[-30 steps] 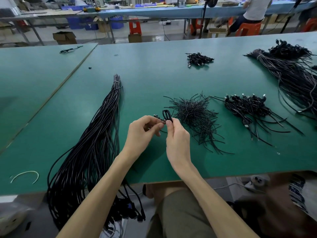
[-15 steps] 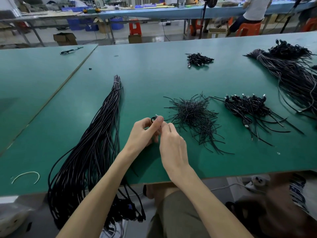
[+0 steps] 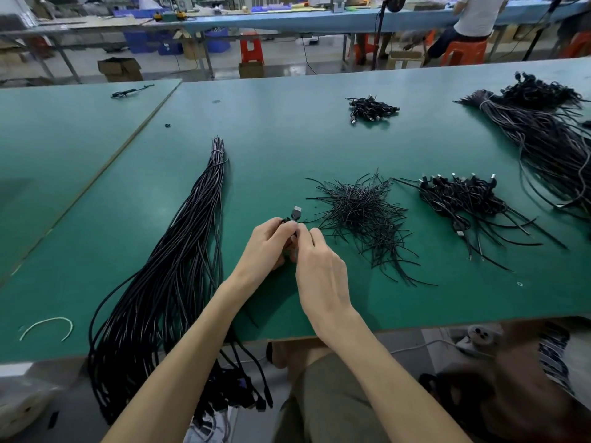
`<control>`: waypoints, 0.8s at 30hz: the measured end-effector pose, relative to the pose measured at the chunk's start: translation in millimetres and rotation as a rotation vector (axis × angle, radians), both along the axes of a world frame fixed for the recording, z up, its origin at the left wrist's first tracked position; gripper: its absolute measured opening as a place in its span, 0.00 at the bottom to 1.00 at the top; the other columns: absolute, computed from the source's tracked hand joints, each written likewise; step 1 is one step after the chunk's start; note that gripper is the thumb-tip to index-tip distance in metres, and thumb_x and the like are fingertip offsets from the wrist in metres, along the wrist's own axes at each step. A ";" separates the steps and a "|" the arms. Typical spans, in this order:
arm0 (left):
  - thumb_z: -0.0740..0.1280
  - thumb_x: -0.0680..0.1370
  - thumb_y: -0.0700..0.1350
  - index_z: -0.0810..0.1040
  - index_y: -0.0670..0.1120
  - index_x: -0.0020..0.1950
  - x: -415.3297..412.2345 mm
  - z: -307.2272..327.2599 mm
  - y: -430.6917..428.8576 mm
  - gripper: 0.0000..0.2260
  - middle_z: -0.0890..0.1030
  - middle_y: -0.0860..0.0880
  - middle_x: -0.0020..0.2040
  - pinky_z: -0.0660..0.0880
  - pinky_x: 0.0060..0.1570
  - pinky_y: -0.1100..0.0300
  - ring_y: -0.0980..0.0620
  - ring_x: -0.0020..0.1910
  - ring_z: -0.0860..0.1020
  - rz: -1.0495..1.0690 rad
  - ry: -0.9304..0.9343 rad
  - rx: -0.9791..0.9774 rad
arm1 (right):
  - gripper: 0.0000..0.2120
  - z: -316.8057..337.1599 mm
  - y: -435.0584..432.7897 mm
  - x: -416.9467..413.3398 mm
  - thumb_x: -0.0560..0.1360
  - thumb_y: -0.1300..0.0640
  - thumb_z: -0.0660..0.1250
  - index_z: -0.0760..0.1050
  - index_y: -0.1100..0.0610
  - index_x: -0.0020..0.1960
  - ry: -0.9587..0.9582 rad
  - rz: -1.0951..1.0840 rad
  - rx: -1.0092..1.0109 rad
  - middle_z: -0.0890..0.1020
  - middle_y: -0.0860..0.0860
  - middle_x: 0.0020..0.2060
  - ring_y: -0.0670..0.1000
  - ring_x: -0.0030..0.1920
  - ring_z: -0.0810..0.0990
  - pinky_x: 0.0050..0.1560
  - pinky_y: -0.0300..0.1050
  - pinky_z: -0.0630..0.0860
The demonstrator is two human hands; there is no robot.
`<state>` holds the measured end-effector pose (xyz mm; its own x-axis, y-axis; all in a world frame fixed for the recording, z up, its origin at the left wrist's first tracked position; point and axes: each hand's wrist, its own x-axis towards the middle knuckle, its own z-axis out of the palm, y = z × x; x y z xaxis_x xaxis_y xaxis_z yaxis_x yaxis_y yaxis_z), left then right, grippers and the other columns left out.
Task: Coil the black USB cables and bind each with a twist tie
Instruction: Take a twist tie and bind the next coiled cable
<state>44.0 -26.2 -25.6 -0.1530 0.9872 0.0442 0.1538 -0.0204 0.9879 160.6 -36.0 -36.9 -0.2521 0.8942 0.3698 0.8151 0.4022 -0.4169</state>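
My left hand [image 3: 268,243] grips a small coiled black USB cable [image 3: 293,215]; its silver plug sticks up past my fingertips. My right hand [image 3: 321,270] pinches at the same coil from the right, most of the coil being hidden between the two hands. A loose pile of black twist ties [image 3: 361,212] lies just right of my hands. A long bundle of uncoiled black cables [image 3: 179,260] runs from the table's middle down over its front edge on the left. Bound coils [image 3: 463,196] lie in a heap further right.
A second small heap of coiled cables [image 3: 372,107] sits far back. A large cable bundle [image 3: 543,135] fills the right side of the green table [image 3: 287,139]. A white curved tie [image 3: 48,326] lies at the near left. A person sits at a bench behind.
My hands drew closer together and down toward me, closing round the coil. The cable loop seen above my fingers a second ago is now hidden; the plug shows instead.
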 end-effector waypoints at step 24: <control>0.72 0.77 0.43 0.85 0.43 0.41 -26.4 -7.9 1.5 0.06 0.80 0.44 0.36 0.65 0.35 0.60 0.51 0.36 0.73 -0.135 -0.309 -0.061 | 0.25 -4.7 10.6 3.9 0.88 0.54 0.50 0.53 0.59 0.84 0.380 0.209 -0.241 0.77 0.54 0.59 0.54 0.56 0.77 0.58 0.51 0.74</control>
<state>17.7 -24.7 -33.5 -0.0177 0.9989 -0.0441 -0.1535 0.0409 0.9873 164.6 -25.4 -41.6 -0.3222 0.9104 0.2596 0.4995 0.3964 -0.7703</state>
